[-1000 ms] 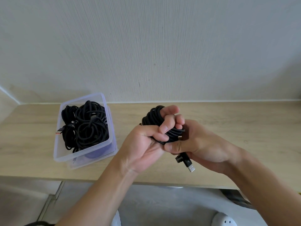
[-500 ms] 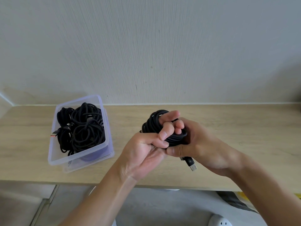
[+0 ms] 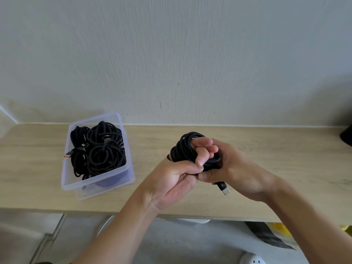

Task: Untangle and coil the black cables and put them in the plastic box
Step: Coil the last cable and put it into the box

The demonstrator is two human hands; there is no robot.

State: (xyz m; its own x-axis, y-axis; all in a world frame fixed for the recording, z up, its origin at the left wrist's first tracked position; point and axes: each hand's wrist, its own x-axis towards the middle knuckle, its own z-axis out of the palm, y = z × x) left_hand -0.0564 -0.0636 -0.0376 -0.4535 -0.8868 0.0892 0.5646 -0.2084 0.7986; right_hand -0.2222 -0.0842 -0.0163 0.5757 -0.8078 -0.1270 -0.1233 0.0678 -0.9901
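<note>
A coiled black cable (image 3: 183,148) is held above the middle of the wooden table (image 3: 285,155). My left hand (image 3: 177,180) grips the coil, its fingers curled through the loops. My right hand (image 3: 236,170) wraps round the coil's right side and holds it from below. The cable's USB plug (image 3: 224,189) sticks out under my right hand. At the left of the table stands the clear plastic box (image 3: 66,180), and several coiled black cables (image 3: 99,149) lie inside it.
The table backs onto a pale wall. A dark object (image 3: 347,135) stands at the table's far right edge. Below the front edge the floor shows a white power strip (image 3: 252,260) and a black strip (image 3: 266,237).
Both hands keep their grip on the coil. The USB plug has drawn in closer to my right hand. The view has shifted a little.
</note>
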